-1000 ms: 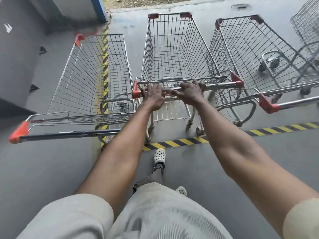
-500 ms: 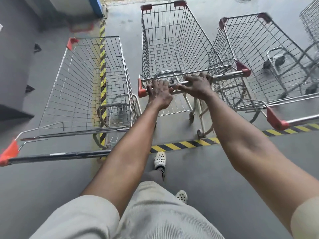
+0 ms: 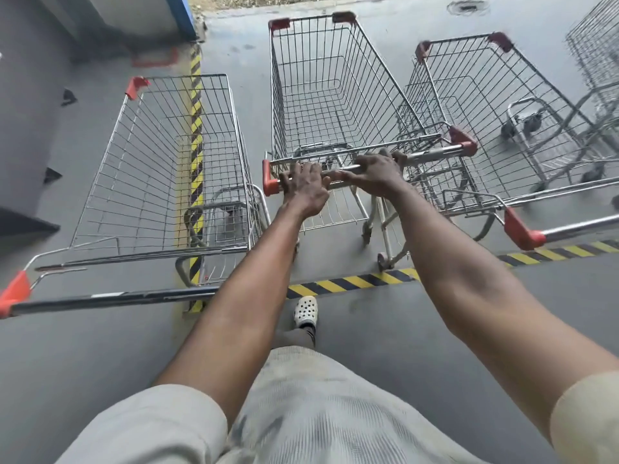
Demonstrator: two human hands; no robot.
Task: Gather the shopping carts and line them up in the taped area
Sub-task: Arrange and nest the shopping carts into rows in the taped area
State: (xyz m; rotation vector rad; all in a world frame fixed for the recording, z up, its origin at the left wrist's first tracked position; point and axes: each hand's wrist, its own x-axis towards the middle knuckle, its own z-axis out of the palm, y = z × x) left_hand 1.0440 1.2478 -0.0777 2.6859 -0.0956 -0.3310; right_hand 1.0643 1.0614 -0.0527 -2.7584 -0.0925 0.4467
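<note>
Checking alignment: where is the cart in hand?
Head view, centre: the middle cart sits between the left cart and right cart, wheels just past the striped tape.

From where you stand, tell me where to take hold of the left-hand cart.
Grip its dark handle bar, coming from the near end behind the left cart. The bar runs crosswise, free and closest to you; everything beyond it is thin wire mesh.

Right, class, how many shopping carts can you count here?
4: the left cart; the middle cart, held by the left hand and right hand; the right cart; a far-right cart, cut off by the frame. Others may be out of view.
</note>
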